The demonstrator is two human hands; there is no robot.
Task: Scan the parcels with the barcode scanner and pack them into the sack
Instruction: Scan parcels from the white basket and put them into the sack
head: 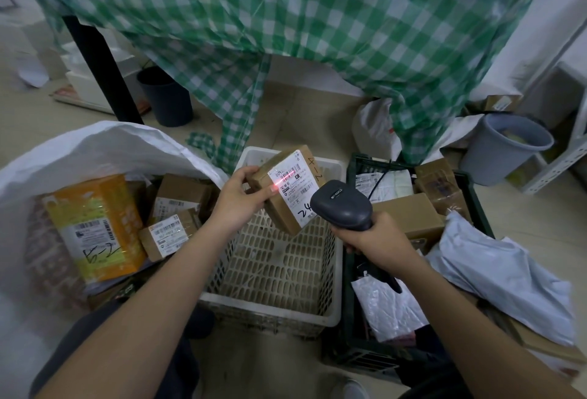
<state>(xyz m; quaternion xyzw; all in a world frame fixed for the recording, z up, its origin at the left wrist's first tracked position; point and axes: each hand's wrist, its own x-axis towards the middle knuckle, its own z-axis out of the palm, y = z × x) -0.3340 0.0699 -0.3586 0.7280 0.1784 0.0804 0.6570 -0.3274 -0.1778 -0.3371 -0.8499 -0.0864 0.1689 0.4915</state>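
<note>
The white woven sack (104, 144) is standing open at the person's left and is holding an orange carton (95, 227) and several small labelled cardboard boxes (168, 233). The dark green crate (476, 195) at the right is holding unscanned stock: cardboard boxes and grey poly mailers (502, 275). The white slatted crate (273, 300) between them is showing nothing inside.

The left hand (238, 198) is gripping a small cardboard parcel (286, 189) above the white crate, fingers curled round its left edge, label tilted toward the scanner. The right hand (374, 233) is wrapped closed round the handle of the barcode scanner (341, 205), whose red line is crossing the label's upper barcode.

Risks, as judged: the beam is also falling on the left thumb, and the label is carrying several barcodes, so a misread or wrong code is possible. The edge grip could let the tilted parcel drop into the crate rather than the sack.
</note>
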